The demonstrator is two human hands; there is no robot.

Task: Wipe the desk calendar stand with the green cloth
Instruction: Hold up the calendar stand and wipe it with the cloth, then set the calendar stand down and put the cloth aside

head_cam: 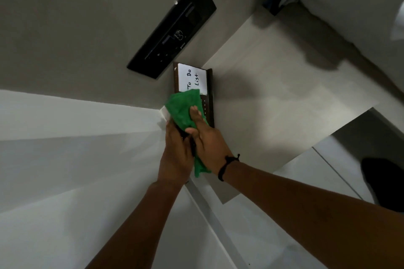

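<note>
The desk calendar stand (209, 98) is a dark brown board with a white "To Do List" card on its upper part. It is held up in mid-frame. My left hand (175, 153) grips its lower left edge. My right hand (205, 137) presses the green cloth (181, 109) flat against the stand's face just below the card. The cloth covers the stand's lower left, and a tail of it hangs below my right palm. A black cord bracelet sits on my right wrist.
A black wall-mounted panel (175, 28) sits on the grey wall just above the stand. White surfaces (65, 159) spread to the left and below. A pale floor and step (273, 94) lie to the right, with a dark shoe-like shape (382, 181) at the far right.
</note>
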